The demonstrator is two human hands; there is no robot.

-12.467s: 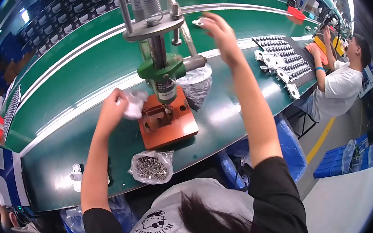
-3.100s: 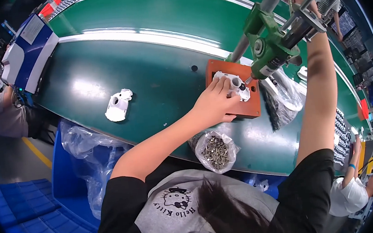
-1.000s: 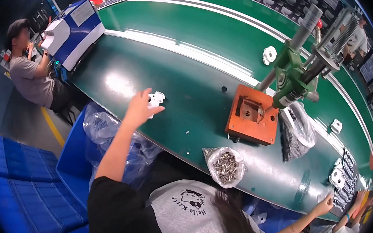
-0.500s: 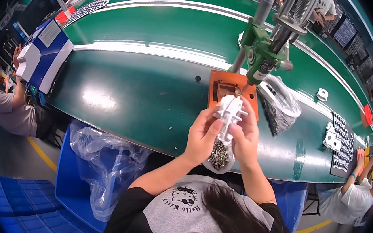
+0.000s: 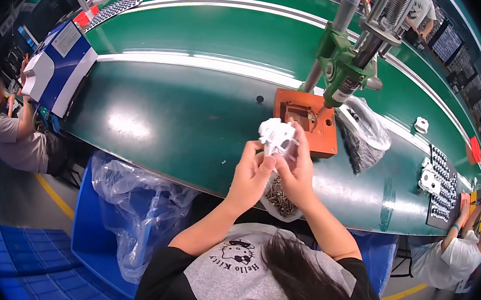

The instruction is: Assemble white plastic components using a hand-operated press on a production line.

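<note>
Between my two hands is a white casting with pegs and openings [image 5: 277, 135], raised above the bench. My left hand [image 5: 252, 174] grips its left side, thumb on the near face. Closed on the opposite side is my right hand [image 5: 297, 169], its thumb beside the left one. Just beyond the casting stands a green hand press [image 5: 344, 70] with an orange base [image 5: 323, 141], and a recessed fixture shows on the base. Below my hands, a bag of small metal pins [image 5: 280, 197] sits at the bench edge, partly covered by my right hand.
Right of the press lies a clear bag with dark contents [image 5: 365, 135]. A white part [image 5: 421, 125] and a tray of small parts [image 5: 442, 188] are farther right. A blue-and-white machine [image 5: 59, 69] stands left, near a seated person. A plastic-lined blue bin [image 5: 94, 222] is below the bench.
Both hands have shifted left with the casting, which has turned so a broader face shows. More of the orange base is now uncovered.
</note>
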